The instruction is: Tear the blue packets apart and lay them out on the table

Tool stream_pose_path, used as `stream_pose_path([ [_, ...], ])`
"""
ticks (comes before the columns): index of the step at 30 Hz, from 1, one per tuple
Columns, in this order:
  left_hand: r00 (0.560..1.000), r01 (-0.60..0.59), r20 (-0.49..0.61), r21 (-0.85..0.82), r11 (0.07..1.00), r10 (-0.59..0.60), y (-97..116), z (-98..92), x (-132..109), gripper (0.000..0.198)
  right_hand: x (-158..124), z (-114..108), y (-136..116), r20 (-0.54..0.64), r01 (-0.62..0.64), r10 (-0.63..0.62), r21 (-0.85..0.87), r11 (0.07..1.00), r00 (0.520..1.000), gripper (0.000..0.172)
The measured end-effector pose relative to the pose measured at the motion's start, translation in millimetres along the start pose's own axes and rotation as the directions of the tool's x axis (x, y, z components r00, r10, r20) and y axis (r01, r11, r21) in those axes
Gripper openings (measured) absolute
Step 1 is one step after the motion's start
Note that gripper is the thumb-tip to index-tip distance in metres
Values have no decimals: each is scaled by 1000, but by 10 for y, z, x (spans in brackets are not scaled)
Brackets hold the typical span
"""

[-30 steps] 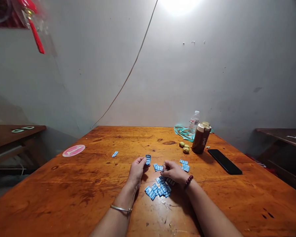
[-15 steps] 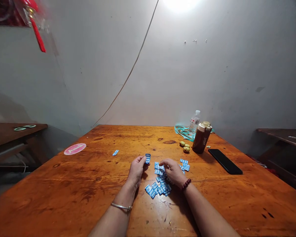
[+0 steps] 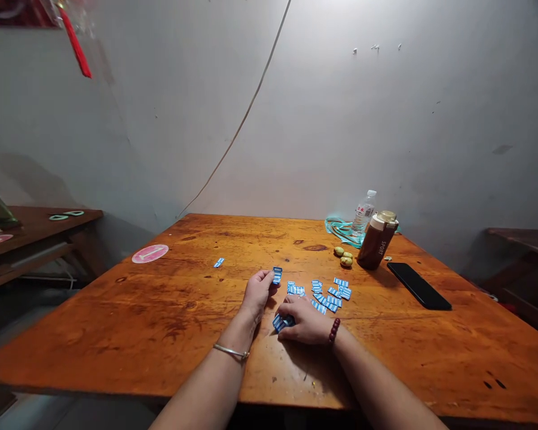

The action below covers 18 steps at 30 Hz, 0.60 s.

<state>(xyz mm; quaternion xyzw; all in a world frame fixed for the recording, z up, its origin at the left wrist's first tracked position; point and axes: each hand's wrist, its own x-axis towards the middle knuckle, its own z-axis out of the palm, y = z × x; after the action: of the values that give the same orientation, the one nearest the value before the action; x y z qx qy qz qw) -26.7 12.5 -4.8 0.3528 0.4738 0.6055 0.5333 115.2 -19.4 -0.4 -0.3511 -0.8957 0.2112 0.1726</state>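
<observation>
My left hand (image 3: 259,292) is closed, pinching a small stack of blue-and-white striped paper labels (image 3: 277,275) between thumb and fingers just above the table. To its right, my right hand (image 3: 303,319) is low on the tabletop, its fingers and thumb curled around a cluster of the same labels (image 3: 278,323). The palm hides part of that cluster. Beyond the right hand, several more labels (image 3: 333,301) lie scattered and overlapping. One separate label (image 3: 219,263) rests further off to the left.
A round pink sticker (image 3: 150,254) is on the left of the wooden table (image 3: 197,298). At the right are small yellowish lumps (image 3: 346,261), a brown flask (image 3: 377,239), a clear bottle (image 3: 364,213), teal straps (image 3: 341,234) and a black phone (image 3: 419,286).
My right hand has moved from the upper part of the pile toward me, closing around the nearer labels. The left hand keeps its stack. The whole view has shifted slightly.
</observation>
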Motion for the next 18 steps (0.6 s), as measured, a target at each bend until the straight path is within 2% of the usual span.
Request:
stream_pose_path([
  [2, 1000, -3, 2, 4, 1000, 3, 8, 1, -8, 27, 20, 17, 72, -22, -63, 65, 82, 995, 998, 15],
  [4, 1000, -5, 5, 7, 1000, 5, 14, 0, -15, 27, 28, 12, 170, -17, -133, 142, 260, 957, 990, 8],
  [6, 1000, -5, 8, 11, 1000, 5, 17, -2, -17, 27, 25, -7, 256, 0, -191, 214, 448, 873, 977, 12],
  [8, 1000, -6, 11, 14, 1000, 5, 16, -1, -15, 27, 18, -23, 302, -1, -223, 267, 549, 805, 964, 18],
  [10, 1000, -7, 12, 17, 1000, 7, 12, 0, -11, 27, 18, -19, 298, -5, -227, 279, 565, 793, 960, 24],
  [12, 1000, -9, 14, 17, 1000, 9, 7, 0, -5, 26, 34, 3, 262, -17, -203, 250, 532, 822, 968, 23],
  [14, 1000, -11, 16, 15, 1000, 11, 3, -3, -1, 26, 62, 21, 230, -85, -159, 225, 473, 866, 971, 20],
  [15, 1000, -10, 17, 14, 1000, 10, 2, -6, 1, 26, 75, 18, 229, -144, -143, 225, 436, 888, 964, 26],
  [17, 1000, -7, 15, 16, 1000, 7, 0, -12, 5, 26, 85, -27, 266, -281, -155, 273, 378, 913, 920, 38],
  [18, 1000, -5, 12, 18, 1000, 5, 0, -14, 7, 26, 75, -69, 303, -330, -181, 310, 369, 912, 892, 38],
])
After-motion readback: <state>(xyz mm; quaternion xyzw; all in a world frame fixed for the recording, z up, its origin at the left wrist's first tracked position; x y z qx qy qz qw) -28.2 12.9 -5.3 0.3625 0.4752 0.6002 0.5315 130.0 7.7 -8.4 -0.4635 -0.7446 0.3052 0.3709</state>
